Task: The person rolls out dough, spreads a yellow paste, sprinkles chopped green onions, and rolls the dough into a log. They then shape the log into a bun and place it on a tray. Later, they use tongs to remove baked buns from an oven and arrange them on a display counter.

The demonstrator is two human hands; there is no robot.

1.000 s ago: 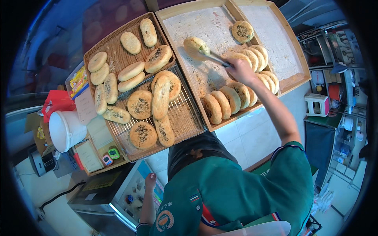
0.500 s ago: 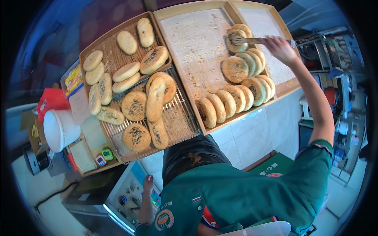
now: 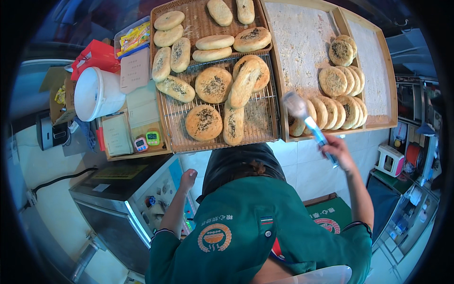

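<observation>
**Flatbreads on trays, with a blue-handled tool held over them**

Work at a table is seen from above, where a person in a green shirt stands facing trays of baked bread. A silvery metal tool with a blue handle [image 3: 305, 116] is held in the right hand [image 3: 336, 150], whose grip is closed around the handle's lower end. The tool is blurred, so it cannot be told whether it is tongs or a spatula. Its head is raised over the near edge of a pale, flour-dusted wooden tray [image 3: 302, 52], just beside an overlapping row of round seeded flatbreads [image 3: 347, 111].

The left hand [image 3: 188, 177] is kept low at the person's side, loosely curled shut with nothing seen in it, near a steel machine [image 3: 118, 208].

To the left of the wooden tray, round and oval flatbreads are spread on a wire cooling rack [image 3: 265, 128], and more are laid on a brown wicker tray [image 3: 194, 19] behind it. A white plastic bucket [image 3: 97, 92] and two small timers [image 3: 146, 141] are placed farther left.

The step in hand is judged to be the arranging of breads on the wooden tray. For a next move, the tool's head would need lowering squarely onto one bread without the overlapped neighbours being disturbed.
</observation>
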